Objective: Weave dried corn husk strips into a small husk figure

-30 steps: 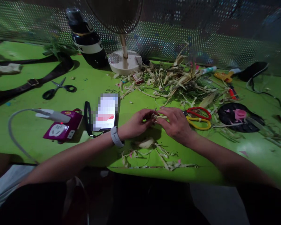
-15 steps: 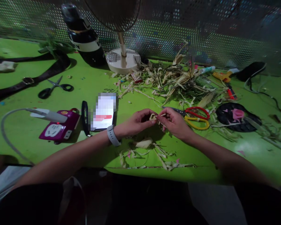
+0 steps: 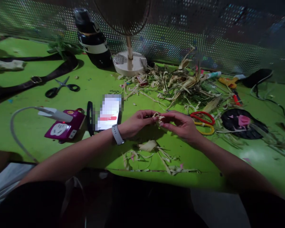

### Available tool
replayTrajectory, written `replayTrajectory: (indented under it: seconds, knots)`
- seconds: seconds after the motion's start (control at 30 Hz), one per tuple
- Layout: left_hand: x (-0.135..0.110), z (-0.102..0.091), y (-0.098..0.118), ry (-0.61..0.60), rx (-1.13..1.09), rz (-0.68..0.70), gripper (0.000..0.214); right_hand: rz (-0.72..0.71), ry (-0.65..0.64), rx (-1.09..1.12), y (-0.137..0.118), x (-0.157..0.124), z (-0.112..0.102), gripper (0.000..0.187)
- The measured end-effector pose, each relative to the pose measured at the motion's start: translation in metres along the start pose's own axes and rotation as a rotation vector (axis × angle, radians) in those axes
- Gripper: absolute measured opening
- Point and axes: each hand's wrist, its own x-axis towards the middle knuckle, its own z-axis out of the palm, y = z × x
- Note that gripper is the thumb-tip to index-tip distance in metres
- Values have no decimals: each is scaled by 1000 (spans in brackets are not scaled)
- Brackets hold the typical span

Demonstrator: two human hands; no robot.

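Over the green table [image 3: 90,85], my left hand [image 3: 136,123] and my right hand [image 3: 181,124] meet fingertip to fingertip. Both pinch a small pale strip of dried husk [image 3: 158,117] held just above the tabletop. A white watch band sits on my left wrist. Below the hands lie a cream husk piece [image 3: 147,145] and loose trimmed strips [image 3: 163,158]. Red and yellow scissors [image 3: 204,122] lie just right of my right hand, partly hidden by it.
A lit phone [image 3: 108,112] leans left of my hands, beside a magenta power strip [image 3: 63,128] with a white plug. A husk pile [image 3: 180,84], fan base [image 3: 129,63], black bottle [image 3: 93,41], black scissors [image 3: 61,88], belt [image 3: 33,80] and black round piece [image 3: 242,122] lie farther back.
My hands have kept working the husk strip; the right fingers turned and closed in over it again. The view shifted slightly.
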Motion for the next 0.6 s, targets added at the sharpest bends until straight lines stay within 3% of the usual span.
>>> replayTrajectory:
  seconds: [0.13,0.3,0.37,0.47,0.6]
  knots:
    - [0,2,-2,-12,104,58,30,-129,112,-157,2,0,0,7]
    - [-2,7,-5,-1,251,177,31,122,70,94,0,0,10,14]
    - [-2,8,-7,37,278,227,31,214,119,161,-1,2,15,22]
    - [-2,8,-11,105,326,286,30,296,171,207,-3,4,19,29]
    - [0,8,-15,130,340,311,30,339,157,156,-7,5,20,23]
